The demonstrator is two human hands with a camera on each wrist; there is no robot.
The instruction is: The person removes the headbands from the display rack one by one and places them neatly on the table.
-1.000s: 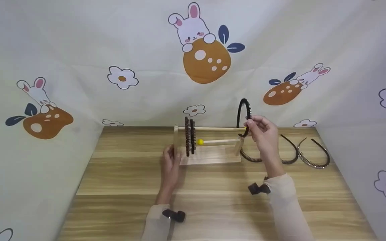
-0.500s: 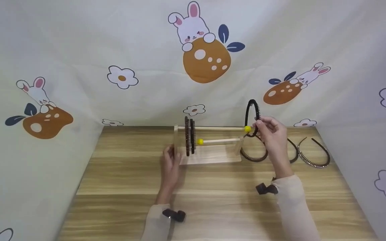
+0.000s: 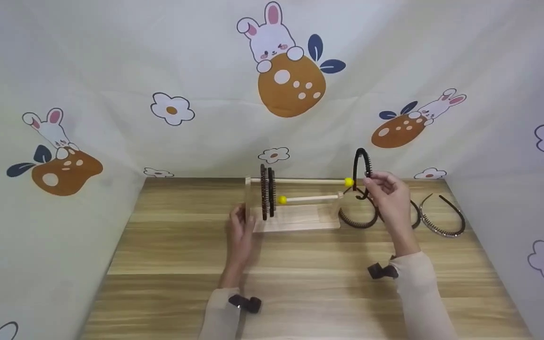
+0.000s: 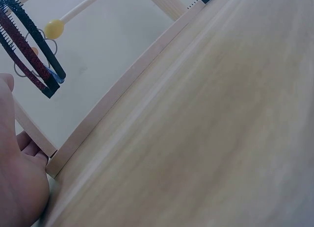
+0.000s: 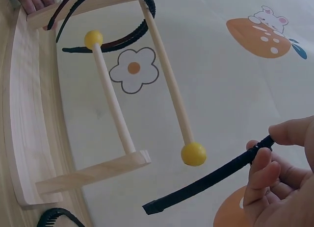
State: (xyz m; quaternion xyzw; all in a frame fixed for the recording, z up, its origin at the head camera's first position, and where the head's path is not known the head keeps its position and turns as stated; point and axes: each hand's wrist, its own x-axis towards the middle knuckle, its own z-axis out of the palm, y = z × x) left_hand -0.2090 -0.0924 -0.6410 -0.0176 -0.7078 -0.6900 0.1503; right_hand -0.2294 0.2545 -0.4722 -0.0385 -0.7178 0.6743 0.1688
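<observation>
A wooden rack [image 3: 295, 222] has two rods with yellow ball ends. My left hand [image 3: 241, 233] holds its left upright, the thumb in front and fingers behind. Several dark toothed headbands [image 3: 272, 193] hang on the upper rod [image 3: 310, 181], close to that upright; one looks dark red in the left wrist view. Between thumb and fingers, my right hand [image 3: 391, 200] pinches a black headband [image 5: 206, 180] by one side. This headband stands upright just right of the upper rod's yellow ball [image 5: 194, 154], apart from it in the right wrist view. The lower rod [image 5: 114, 99] is bare.
On the table [image 3: 295, 269], right of the rack, lie a brown toothed headband [image 3: 358, 225], a black headband [image 3: 417, 216] partly behind my right hand, and a sparkly headband [image 3: 443, 233]. A printed cloth [image 3: 215, 146] rises behind the table and at both sides.
My right hand has drawn the black headband rightward, from the upper rod's end to beyond the yellow ball, then a little lower. The left hand and the rack have stayed still.
</observation>
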